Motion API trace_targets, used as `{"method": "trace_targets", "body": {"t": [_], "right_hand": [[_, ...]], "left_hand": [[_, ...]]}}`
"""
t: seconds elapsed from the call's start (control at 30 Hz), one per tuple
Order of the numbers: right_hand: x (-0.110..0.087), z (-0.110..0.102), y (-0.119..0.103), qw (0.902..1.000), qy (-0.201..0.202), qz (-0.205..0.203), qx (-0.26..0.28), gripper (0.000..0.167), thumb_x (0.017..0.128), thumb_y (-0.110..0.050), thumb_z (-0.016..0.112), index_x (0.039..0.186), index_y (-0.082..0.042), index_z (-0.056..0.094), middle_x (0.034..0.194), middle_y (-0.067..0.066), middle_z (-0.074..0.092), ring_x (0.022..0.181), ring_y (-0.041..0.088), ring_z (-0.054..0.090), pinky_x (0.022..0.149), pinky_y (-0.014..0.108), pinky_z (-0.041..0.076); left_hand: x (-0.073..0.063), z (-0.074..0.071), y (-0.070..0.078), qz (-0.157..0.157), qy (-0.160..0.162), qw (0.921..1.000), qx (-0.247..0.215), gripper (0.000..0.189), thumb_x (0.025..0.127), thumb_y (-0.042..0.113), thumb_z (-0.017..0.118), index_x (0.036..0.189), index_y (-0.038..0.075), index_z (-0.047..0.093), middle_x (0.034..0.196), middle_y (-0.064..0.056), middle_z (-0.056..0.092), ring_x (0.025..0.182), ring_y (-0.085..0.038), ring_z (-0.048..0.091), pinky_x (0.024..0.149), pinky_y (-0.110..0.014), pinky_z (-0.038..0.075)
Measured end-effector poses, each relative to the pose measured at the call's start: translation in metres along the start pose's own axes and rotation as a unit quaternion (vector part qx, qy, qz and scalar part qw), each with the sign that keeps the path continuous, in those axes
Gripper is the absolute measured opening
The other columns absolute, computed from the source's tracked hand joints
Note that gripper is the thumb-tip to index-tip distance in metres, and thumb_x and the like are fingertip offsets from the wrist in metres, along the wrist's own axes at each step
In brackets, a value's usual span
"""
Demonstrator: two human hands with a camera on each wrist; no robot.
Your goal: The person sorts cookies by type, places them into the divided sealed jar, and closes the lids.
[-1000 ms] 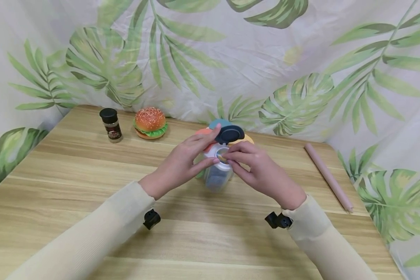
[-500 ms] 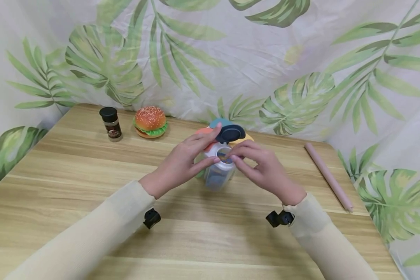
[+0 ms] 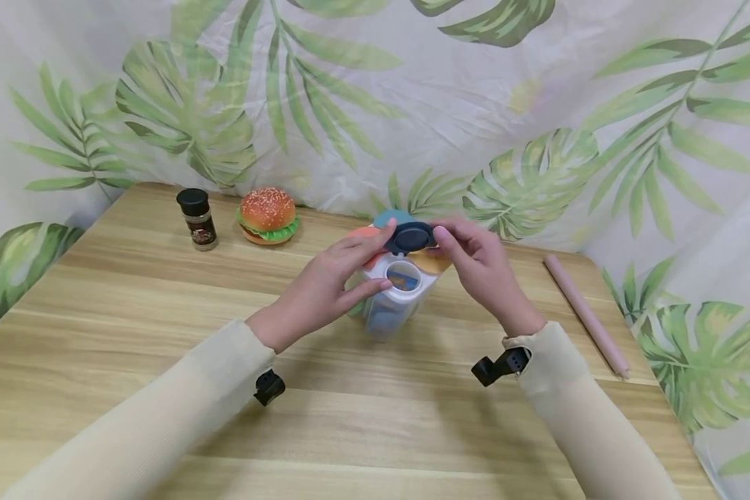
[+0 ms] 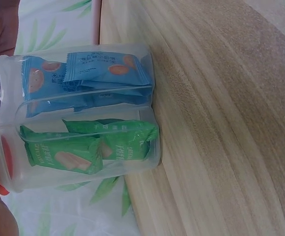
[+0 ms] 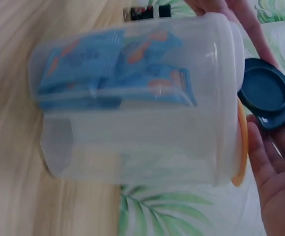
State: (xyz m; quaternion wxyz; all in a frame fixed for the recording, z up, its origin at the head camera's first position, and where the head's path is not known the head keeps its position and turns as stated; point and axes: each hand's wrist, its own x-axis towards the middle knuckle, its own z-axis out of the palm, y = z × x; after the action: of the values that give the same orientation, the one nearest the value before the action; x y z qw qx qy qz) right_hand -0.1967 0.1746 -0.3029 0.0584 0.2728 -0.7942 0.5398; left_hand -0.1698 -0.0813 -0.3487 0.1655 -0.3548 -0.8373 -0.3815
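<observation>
A clear plastic divided container [image 3: 384, 319] stands on the table, its white lid bearing red, teal, yellow and dark blue flaps. The dark blue flap [image 3: 410, 239] is raised, baring a round opening [image 3: 403, 277]. My right hand [image 3: 484, 271] pinches the flap's right edge between thumb and fingers. Across the left of the lid lies my left hand [image 3: 321, 288], fingers straight, a fingertip at the flap's left edge and the thumb by the opening. Through the wall, the left wrist view shows blue snack packets [image 4: 105, 70] in one compartment and green snack packets [image 4: 66, 153] in another.
A black-capped spice jar [image 3: 198, 221] and a toy hamburger [image 3: 267, 217] stand at the back left of the wooden table [image 3: 350, 430]. To the right lies a pink rod [image 3: 586, 316]. A leaf-print cloth [image 3: 350, 104] hangs behind.
My right hand has moved from the round opening up and back to the dark blue flap's edge. More of the opening shows. My left hand has stayed in place.
</observation>
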Motion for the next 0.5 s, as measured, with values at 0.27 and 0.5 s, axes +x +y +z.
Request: {"method": "trace_targets", "body": {"t": [0.27, 0.5], "right_hand": [[0.004, -0.001, 0.006, 0.9990, -0.008, 0.044, 0.009, 0.030, 0.109, -0.015, 0.058, 0.114, 0.006, 0.078, 0.092, -0.012, 0.078, 0.082, 0.003, 0.070, 0.073, 0.019, 0.059], [0.004, -0.005, 0.009, 0.9987, -0.030, 0.032, 0.025, 0.030, 0.107, -0.018, 0.063, 0.112, 0.007, 0.078, 0.095, -0.016, 0.079, 0.084, 0.004, 0.068, 0.075, 0.019, 0.057]], "left_hand": [[0.004, 0.000, 0.004, -0.017, 0.003, 0.9999, -0.004, 0.079, 0.098, 0.030, 0.076, 0.165, 0.024, 0.035, 0.142, -0.007, 0.066, 0.133, -0.021, 0.063, 0.113, -0.043, 0.052], [0.015, -0.006, 0.013, -0.076, 0.015, 0.9970, -0.001, 0.038, 0.108, 0.032, 0.061, 0.143, 0.017, 0.065, 0.113, -0.003, 0.077, 0.094, -0.015, 0.072, 0.083, -0.035, 0.060]]}}
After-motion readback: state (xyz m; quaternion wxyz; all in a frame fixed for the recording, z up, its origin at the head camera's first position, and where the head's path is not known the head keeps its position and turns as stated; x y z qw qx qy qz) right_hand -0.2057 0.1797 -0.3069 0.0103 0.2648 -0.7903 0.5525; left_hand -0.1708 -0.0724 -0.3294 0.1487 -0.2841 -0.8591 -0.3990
